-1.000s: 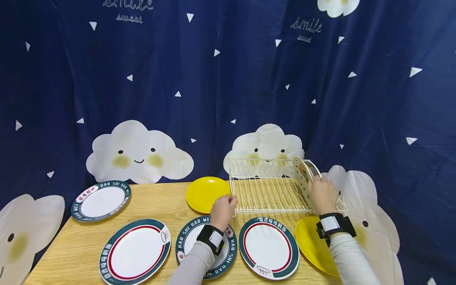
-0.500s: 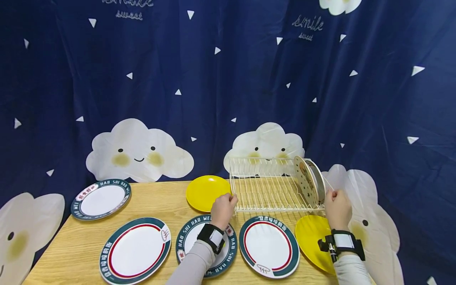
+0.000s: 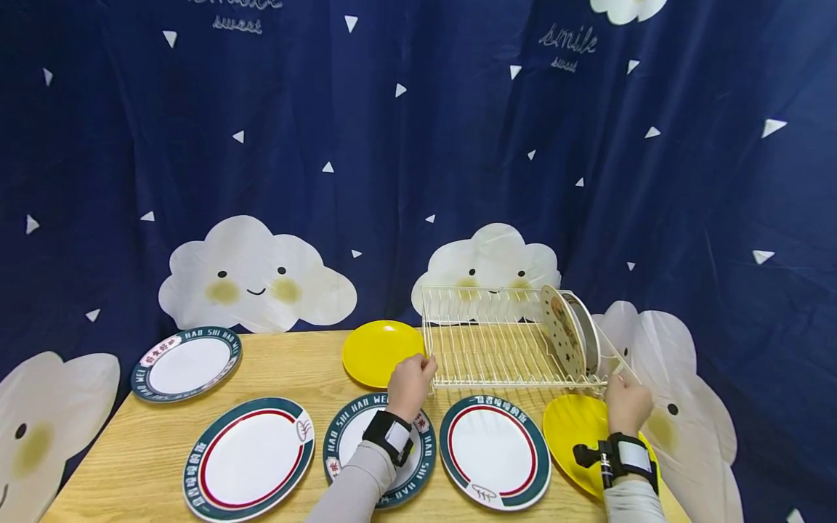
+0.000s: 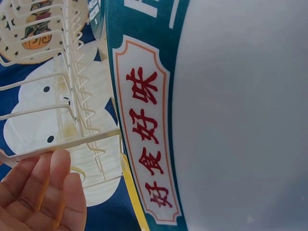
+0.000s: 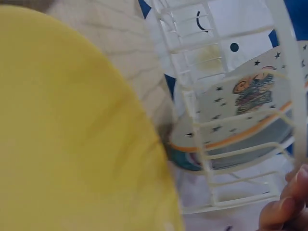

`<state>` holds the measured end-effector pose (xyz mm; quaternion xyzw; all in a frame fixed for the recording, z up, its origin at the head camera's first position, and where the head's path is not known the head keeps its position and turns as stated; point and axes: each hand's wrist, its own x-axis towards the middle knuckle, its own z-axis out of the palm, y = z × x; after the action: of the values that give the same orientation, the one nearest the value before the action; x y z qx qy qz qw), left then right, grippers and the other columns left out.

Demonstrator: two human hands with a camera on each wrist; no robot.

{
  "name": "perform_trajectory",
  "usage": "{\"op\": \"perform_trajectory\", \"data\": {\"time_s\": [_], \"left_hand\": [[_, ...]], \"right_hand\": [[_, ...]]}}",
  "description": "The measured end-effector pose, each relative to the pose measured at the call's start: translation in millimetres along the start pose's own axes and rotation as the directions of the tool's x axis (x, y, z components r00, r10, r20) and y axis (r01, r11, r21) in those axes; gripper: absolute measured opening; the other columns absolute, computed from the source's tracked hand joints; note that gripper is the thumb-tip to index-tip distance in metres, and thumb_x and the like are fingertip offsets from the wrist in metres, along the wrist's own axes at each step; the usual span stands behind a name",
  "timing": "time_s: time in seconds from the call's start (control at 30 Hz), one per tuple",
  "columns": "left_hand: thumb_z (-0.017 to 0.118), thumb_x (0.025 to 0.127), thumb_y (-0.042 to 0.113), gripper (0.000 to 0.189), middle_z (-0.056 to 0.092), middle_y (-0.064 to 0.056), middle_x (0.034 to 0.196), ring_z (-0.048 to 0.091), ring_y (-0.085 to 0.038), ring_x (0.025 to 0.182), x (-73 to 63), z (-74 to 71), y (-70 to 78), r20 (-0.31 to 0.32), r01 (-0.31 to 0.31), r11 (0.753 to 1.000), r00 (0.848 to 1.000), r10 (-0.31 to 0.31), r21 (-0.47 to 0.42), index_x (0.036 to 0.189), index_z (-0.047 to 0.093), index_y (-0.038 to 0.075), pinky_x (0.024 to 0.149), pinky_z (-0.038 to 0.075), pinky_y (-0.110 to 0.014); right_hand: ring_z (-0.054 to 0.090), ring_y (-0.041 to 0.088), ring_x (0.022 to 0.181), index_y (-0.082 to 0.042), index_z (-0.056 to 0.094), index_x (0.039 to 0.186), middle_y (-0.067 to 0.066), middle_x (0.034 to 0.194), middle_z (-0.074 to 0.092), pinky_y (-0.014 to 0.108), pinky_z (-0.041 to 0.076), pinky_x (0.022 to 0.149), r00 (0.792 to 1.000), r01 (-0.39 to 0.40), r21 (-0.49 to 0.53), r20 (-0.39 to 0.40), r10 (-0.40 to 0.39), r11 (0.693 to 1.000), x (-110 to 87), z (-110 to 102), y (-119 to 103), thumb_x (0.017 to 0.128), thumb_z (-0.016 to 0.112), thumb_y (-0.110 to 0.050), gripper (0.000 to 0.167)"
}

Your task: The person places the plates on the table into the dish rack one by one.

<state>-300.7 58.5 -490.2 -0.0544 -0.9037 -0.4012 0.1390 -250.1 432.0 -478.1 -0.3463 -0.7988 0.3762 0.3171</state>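
Observation:
A white wire dish rack point(image 3: 493, 383) stands at the back right of the table. My left hand point(image 3: 408, 385) grips its front left corner; in the left wrist view the fingers point(image 4: 60, 168) curl up against the rack's wire. At the front right corner my right hand point(image 3: 629, 403) pinches the rack's edge, its fingers point(image 5: 281, 209) partly cut off in the right wrist view. Two plates lean upright in the rack's right end: a cream plate with stars and a picture point(image 3: 561, 334), and beside it a white-rimmed plate point(image 3: 591, 338), mostly hidden behind the first.
Plates lie flat around the table point(image 3: 131, 465): a yellow one point(image 3: 375, 352) left of the rack, another yellow one point(image 3: 575, 436) under my right wrist, a green-rimmed one point(image 3: 493, 454) in front, and several more leftward. A blue cloud-patterned curtain point(image 3: 392, 145) hangs behind.
My right hand has left the plates standing in the rack and moved right and toward me, onto the rack's front right corner. The left hand stays at the left corner.

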Motion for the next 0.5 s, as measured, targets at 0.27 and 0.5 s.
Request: {"op": "perform_trajectory", "data": {"time_s": [0.27,0.5], "left_hand": [[0.053,0.098,0.04,0.038,0.053,0.002,0.061,0.046,-0.011,0.052,-3.0,-0.2,0.5,0.006,-0.003,1.0,1.0,0.003,-0.014,0.08,0.068,0.01,0.049,0.036,-0.021],[0.053,0.098,0.038,0.038,0.05,0.002,0.059,0.044,-0.011,0.05,-3.0,-2.7,-1.0,-0.013,-0.007,1.0,1.0,0.007,-0.003,0.077,0.067,0.01,0.047,0.035,-0.021]], "right_hand": [[0.045,-0.002,0.042,0.012,0.071,0.092,-0.023,0.039,0.046,0.025,0.036,0.043,0.993,-0.107,0.092,0.056,0.102,0.99,-7.0,0.4,6.2,0.094,0.046,-0.028,0.048],[0.046,-0.004,0.04,0.013,0.071,0.092,-0.026,0.038,0.043,0.023,0.037,0.043,0.993,-0.109,0.142,0.062,0.101,0.984,-4.8,9.3,3.3,0.093,0.046,-0.028,0.048]]}}
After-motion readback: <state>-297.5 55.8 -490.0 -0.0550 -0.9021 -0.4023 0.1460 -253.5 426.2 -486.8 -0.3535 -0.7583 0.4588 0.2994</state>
